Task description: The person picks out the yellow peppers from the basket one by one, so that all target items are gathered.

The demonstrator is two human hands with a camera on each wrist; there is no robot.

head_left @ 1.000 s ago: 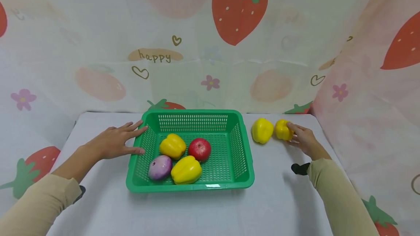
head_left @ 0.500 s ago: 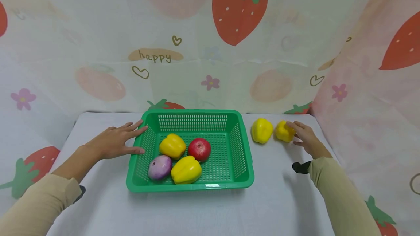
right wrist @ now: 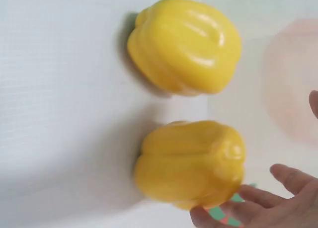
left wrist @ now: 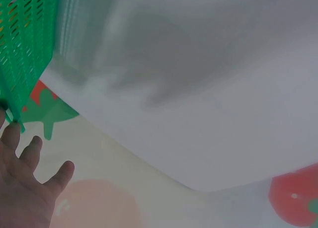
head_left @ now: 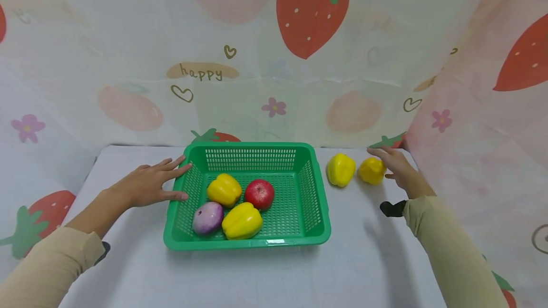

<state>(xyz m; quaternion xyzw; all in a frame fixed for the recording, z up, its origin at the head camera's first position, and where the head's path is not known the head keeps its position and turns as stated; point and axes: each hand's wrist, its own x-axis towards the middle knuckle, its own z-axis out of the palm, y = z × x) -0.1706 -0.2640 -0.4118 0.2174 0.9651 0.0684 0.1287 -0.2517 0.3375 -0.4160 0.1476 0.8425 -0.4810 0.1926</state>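
My left hand (head_left: 150,184) rests with spread, straight fingers on the left rim of a green plastic basket (head_left: 323,203). Inside the basket lie two yellow bell peppers (head_left: 242,221), a red pomegranate-like fruit (head_left: 259,194) and a round purple vegetable (head_left: 207,218). To its right, two more yellow peppers are on the table. My right hand (head_left: 400,170) hovers at the right one, a yellow bell pepper (right wrist: 191,163), with loosely spread fingers right at its side and not wrapped around it. The other yellow bell pepper (right wrist: 186,46) sits a short gap away.
A white-covered table (head_left: 274,279) carries the basket and peppers. Behind and beside it hangs a cloth backdrop (head_left: 257,27) printed with strawberries, hearts and flowers. The table's back edge runs close behind the basket and the loose peppers.
My right hand has let go of the right-hand yellow bell pepper; its fingers have spread and lifted back from it. The left hand stays on the basket rim.
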